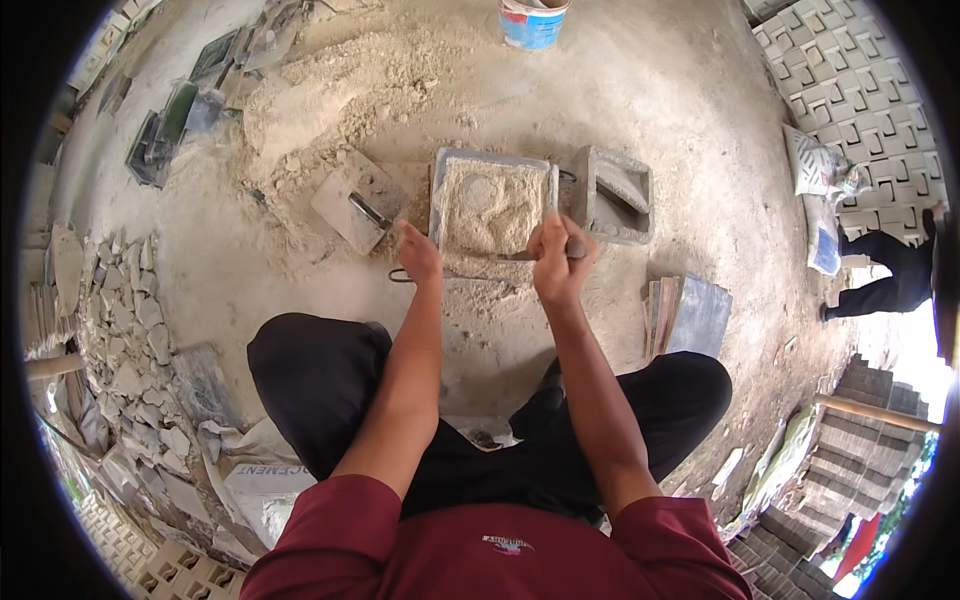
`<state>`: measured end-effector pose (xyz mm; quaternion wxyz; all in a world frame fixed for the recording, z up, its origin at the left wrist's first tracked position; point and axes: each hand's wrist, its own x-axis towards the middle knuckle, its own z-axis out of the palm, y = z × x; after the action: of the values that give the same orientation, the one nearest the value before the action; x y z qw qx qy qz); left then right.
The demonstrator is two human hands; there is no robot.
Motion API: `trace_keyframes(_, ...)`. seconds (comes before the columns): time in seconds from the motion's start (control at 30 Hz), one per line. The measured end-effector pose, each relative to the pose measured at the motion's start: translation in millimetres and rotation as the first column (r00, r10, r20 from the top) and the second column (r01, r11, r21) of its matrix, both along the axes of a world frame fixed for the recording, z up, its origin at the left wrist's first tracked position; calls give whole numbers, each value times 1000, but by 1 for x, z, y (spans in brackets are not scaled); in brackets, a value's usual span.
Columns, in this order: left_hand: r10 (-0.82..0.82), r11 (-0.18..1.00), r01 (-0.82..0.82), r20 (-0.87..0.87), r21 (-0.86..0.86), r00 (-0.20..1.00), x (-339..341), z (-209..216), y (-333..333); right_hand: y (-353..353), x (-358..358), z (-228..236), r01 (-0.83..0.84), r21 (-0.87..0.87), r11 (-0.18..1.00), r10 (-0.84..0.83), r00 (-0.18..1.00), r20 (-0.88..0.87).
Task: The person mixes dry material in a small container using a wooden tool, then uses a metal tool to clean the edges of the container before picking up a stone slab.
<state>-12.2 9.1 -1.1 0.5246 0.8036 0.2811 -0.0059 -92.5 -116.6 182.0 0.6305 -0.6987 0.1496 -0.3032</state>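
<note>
Between my hands sits a square metal-rimmed mould filled with pale, sandy powder, its surface uneven. My right hand is closed around the handle of a thin-bladed hand tool, which lies across the mould's near edge; its exact kind is unclear. At the mould's near left corner is my left hand, thumb showing and the other fingers mostly hidden. Just beyond that hand, a dark-handled tool rests on a flat square board. A thin metal rod with a looped end runs along the mould's near side.
Right of the mould stands a grey rectangular box with a slab inside. Several flat plates lean nearer me. Loose powder is heaped far left, and a bucket stands at the back. Another person's dark-clothed legs show at right.
</note>
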Motion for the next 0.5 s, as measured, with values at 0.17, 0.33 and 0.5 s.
trace_keyframes(0.17, -18, 1000, 18, -12, -7, 1000, 4, 0, 1, 6, -15, 3, 1, -68, 998, 3, 998, 59)
trace_keyframes(0.33, -62, 998, 62, -64, -10, 996, 2, -6, 1, -7, -6, 11, -4, 46, 999, 1, 999, 54)
trace_keyframes(0.5, -58, 997, 58, -6, 56, 998, 3, -13, 1, -25, -23, -3, 18, -41, 999, -16, 999, 47)
